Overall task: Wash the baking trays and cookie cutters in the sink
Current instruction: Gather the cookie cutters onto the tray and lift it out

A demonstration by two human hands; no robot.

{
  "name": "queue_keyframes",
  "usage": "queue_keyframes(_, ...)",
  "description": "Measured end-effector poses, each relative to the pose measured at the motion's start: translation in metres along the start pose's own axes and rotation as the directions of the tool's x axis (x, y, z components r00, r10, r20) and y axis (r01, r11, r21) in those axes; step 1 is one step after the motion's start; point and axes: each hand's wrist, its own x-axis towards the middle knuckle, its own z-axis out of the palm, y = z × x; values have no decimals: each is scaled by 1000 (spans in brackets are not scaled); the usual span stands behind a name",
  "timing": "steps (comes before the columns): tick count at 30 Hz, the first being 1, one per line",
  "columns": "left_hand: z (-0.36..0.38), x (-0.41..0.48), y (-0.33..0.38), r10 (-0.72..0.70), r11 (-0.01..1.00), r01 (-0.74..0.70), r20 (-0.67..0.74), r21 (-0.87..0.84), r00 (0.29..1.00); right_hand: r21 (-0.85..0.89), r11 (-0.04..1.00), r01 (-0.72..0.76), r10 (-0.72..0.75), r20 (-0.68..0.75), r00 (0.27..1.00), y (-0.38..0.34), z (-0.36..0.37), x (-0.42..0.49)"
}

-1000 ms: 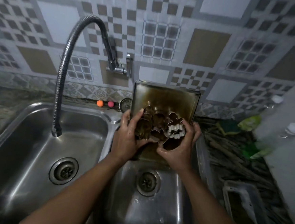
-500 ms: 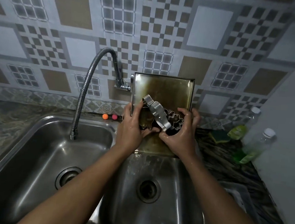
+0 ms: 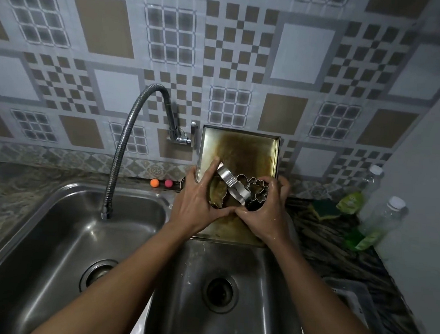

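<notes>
Left hand (image 3: 198, 199) and right hand (image 3: 265, 212) both grip the cookie cutters (image 3: 238, 189).
The left basin (image 3: 63, 233) lies open at 9 o'clock. The cutters are held against the baking tray (image 3: 241, 147), which leans on the wall at 12. Bottles (image 3: 383, 222) crowd the surface edge at 3.

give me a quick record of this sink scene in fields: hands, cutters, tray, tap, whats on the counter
left hand: grips the cookie cutters from the left
right hand: grips the same cluster from the right
cookie cutters: metal, bunched between both hands, in front of the tray
baking tray: upright against the tiled wall, above the right basin, brown-stained
tap: flexible hose ending over the left basin; no stream visible
counter, right: green sponge, two clear bottles
counter, back: orange ball, pink ball
</notes>
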Motion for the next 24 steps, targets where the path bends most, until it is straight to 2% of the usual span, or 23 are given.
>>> queue_keyframes(12, 8, -2, -2, -111, 994, 111, -21, -11, 994, 22, 999, -24, 20, 157, 987, 6, -1, 1)
queue_keyframes(24, 16, -8, 0, -134, 987, 137, -43, 82, 990, -77, 997, 2, 3, 67, 998, 7, 11, -10)
